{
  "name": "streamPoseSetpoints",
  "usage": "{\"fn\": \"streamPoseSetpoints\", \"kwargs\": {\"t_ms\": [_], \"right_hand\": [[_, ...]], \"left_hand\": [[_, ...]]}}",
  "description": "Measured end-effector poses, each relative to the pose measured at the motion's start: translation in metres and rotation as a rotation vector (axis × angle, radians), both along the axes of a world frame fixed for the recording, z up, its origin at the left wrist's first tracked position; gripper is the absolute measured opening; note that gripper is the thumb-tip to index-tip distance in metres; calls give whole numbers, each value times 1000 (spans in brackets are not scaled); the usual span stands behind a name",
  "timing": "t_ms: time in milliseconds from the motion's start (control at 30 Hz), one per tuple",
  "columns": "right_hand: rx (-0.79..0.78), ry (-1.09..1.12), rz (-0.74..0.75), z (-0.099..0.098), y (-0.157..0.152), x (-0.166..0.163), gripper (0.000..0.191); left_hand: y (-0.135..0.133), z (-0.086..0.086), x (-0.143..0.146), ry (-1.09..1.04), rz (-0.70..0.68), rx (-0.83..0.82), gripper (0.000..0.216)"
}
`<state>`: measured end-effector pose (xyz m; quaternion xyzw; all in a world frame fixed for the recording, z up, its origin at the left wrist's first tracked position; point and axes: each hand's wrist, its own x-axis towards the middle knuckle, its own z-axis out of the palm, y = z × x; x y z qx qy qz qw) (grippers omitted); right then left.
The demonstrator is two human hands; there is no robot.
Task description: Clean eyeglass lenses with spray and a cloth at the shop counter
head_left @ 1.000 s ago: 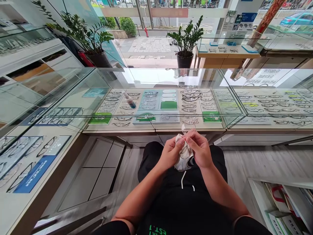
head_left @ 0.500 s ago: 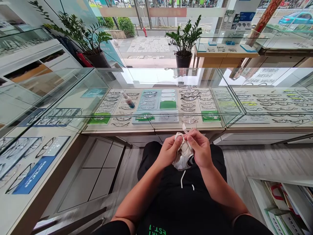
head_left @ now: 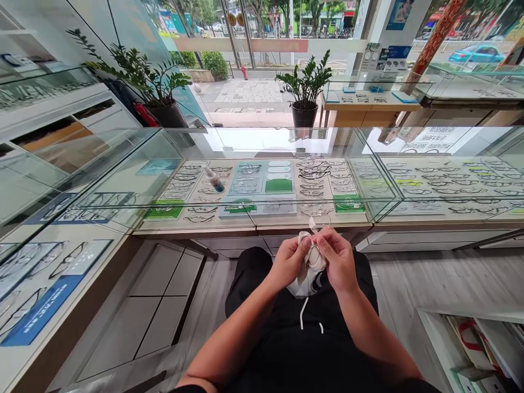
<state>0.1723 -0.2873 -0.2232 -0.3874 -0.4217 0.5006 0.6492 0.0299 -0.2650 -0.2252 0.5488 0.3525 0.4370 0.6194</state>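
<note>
My left hand (head_left: 291,259) is closed, thumb and fingers pinching a crumpled off-white cloth (head_left: 305,275) that hangs down over my lap. My right hand (head_left: 336,256) is closed too, its fingertips meeting the left ones on thin-rimmed eyeglasses (head_left: 326,221). A clear lens with a whitish glint shows just above the fingers. The rest of the frame is hidden by the fingers and cloth. Both hands are held close together above my lap, just in front of the glass display counter (head_left: 254,228).
Inside the counter lie rows of eyeglasses (head_left: 314,170) and green cards (head_left: 349,203). A spray bottle (head_left: 214,180) stands among them. To the left runs another glass case with a blue card (head_left: 36,311). A low shelf (head_left: 450,333) is at my right. Potted plants (head_left: 305,90) stand beyond.
The view has tilted up slightly, so everything sits lower in the picture. My hands stay together on the cloth and eyeglasses, with a small shift of the fingers and the lens.
</note>
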Motion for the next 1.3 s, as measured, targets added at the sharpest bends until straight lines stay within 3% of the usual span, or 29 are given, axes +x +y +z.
{"fn": "streamPoseSetpoints", "kwargs": {"t_ms": [267, 367, 533, 667, 767, 900, 1000, 1100, 1300], "right_hand": [[94, 160, -381, 18, -16, 70, 21], [143, 135, -423, 27, -32, 91, 19], [149, 103, -439, 32, -53, 97, 18], [134, 81, -464, 31, -59, 98, 18], [112, 57, -481, 27, -62, 103, 19], [49, 53, -378, 21, -59, 110, 21], [-22, 76, -176, 20, -47, 107, 24], [-119, 36, 80, 19, -31, 96, 26], [-190, -27, 464, 7, -5, 61, 29]], "left_hand": [[33, 9, 37, -106, -82, -31, 66], [67, 19, 68, -145, -113, 23, 66], [141, 48, 148, -192, -189, 101, 69], [180, 56, 181, 113, -232, 165, 53], [174, 44, 166, 272, -224, 196, 47], [120, 23, 106, 289, -183, 327, 64], [72, 21, 57, 211, -263, 510, 76], [37, 19, 19, 181, -268, 572, 96], [6, -7, -29, 282, -34, 540, 91]]}}
